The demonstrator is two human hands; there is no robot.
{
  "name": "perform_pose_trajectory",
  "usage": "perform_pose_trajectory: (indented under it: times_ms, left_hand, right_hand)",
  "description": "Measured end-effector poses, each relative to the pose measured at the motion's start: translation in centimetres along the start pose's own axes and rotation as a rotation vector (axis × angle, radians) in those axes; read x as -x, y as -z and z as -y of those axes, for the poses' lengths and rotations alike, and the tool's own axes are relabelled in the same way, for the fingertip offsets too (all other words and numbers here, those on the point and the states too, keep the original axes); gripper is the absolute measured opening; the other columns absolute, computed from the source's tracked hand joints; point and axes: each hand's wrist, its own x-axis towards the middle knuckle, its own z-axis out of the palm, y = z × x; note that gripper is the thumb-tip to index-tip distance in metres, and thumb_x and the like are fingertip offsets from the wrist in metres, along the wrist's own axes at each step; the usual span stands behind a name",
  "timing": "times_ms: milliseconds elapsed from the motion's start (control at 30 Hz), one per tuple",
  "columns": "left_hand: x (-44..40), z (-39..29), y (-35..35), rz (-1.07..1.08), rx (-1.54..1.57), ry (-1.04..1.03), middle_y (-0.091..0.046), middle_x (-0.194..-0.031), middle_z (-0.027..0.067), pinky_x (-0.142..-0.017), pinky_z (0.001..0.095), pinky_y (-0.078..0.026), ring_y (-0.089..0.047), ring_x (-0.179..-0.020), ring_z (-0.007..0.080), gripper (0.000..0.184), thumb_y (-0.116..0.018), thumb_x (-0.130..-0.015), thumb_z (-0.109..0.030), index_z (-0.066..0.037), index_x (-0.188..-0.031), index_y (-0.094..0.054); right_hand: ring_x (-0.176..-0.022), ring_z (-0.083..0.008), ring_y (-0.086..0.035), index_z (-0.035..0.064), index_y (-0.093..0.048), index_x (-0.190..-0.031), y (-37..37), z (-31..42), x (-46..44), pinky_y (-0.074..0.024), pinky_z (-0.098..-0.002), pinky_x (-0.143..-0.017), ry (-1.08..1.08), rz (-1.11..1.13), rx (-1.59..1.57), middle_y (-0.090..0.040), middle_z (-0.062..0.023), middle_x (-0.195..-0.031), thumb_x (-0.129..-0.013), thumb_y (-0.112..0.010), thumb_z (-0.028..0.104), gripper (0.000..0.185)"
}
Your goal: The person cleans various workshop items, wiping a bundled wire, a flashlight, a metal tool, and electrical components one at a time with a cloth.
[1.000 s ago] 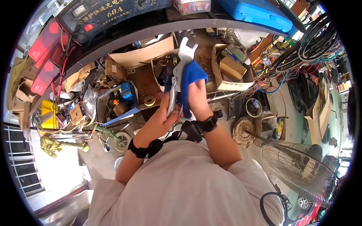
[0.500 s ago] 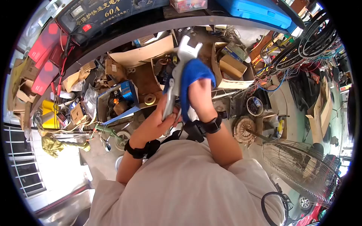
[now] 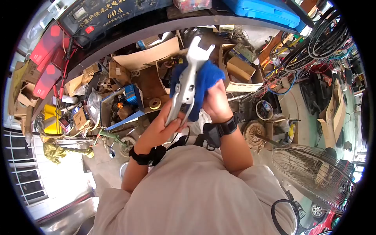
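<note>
A silver metal tool (image 3: 190, 74) with a forked head and two handles is held up in front of my chest, its fork pointing away from me. My left hand (image 3: 162, 127) is closed around the handles at the lower end. Behind and to the right of the tool is a blue cloth (image 3: 208, 80), which spreads out on both sides of the metal. My right hand (image 3: 216, 102) holds the cloth against the tool's right side; its fingertips are hidden behind the cloth.
Beyond the hands lie open cardboard boxes (image 3: 244, 87) of parts and a tape roll (image 3: 155, 103). A charger (image 3: 113, 17) and a blue case (image 3: 262, 12) are on the shelf at the top. A caged fan (image 3: 309, 172) stands at right, below coiled cables (image 3: 325, 43).
The tool has turned so more of its broad face shows, and its head has shifted slightly right. My right hand has moved right and a little down, and the cloth now spreads behind the tool.
</note>
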Motion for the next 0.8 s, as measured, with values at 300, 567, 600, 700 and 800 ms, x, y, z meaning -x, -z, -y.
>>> perform_pose_trajectory:
  times_ms: [300,567,600,700,800]
  left_hand:
    - [-0.6,0.8,-0.6,-0.100,-0.101,-0.062,-0.048,-0.082,0.0053,-0.066,0.0267,-0.043,-0.049,-0.069,0.0133,0.055,-0.039,-0.089,0.001,-0.003,-0.139,-0.015]
    - [-1.3,1.0,0.4,-0.308,-0.850,-0.196,-0.054,-0.104,0.0250,-0.080,0.0392,-0.045,-0.057,-0.091,0.0392,0.064,-0.052,-0.082,-0.002,0.003,-0.136,-0.020]
    - [-1.6,0.9,0.4,-0.321,-0.897,-0.199,-0.053,-0.106,0.0261,-0.081,0.0391,-0.045,-0.056,-0.093,0.0394,0.064,-0.053,-0.081,-0.002,0.003,-0.136,-0.020]
    - [-1.9,-0.2,-0.1,-0.338,-0.946,-0.193,-0.051,-0.110,0.0274,-0.084,0.0380,-0.044,-0.055,-0.098,0.0385,0.067,-0.057,-0.080,-0.004,0.002,-0.136,-0.021]
    - [-1.9,-0.8,-0.6,-0.305,-0.709,-0.168,-0.052,-0.111,0.0236,-0.086,0.0359,-0.044,-0.056,-0.099,0.0331,0.071,-0.063,-0.080,-0.010,0.001,-0.137,-0.023]
  right_hand:
    - [-0.076,-0.0115,-0.057,0.0006,-0.054,-0.105,-1.2,-1.5,0.6,-0.0481,-0.0268,-0.062,0.192,-0.029,0.587,-0.060,-0.0048,-0.085,-0.082,-0.054,0.002,0.023]
    - [-0.083,-0.0134,-0.056,-0.0026,-0.050,-0.109,-0.9,-1.1,0.9,-0.0490,-0.0292,-0.067,0.004,-0.103,0.403,-0.058,-0.0093,-0.095,-0.085,-0.048,0.007,0.026]
    - [-0.085,-0.0128,-0.056,-0.0028,-0.050,-0.110,-0.9,-2.2,0.9,-0.0485,-0.0286,-0.069,0.125,-0.048,0.478,-0.058,-0.0086,-0.096,-0.085,-0.048,0.007,0.027]
    - [-0.094,-0.0117,-0.053,-0.0009,-0.045,-0.119,-0.5,-2.0,0.5,-0.0449,-0.0278,-0.081,-0.121,-0.074,0.645,-0.056,-0.0059,-0.105,-0.086,-0.045,0.005,0.033]
    - [-0.095,-0.0139,-0.056,0.0010,-0.047,-0.120,0.0,-2.4,0.0,-0.0458,-0.0295,-0.085,-0.137,-0.160,0.381,-0.057,-0.0067,-0.108,-0.090,-0.046,0.012,0.031]
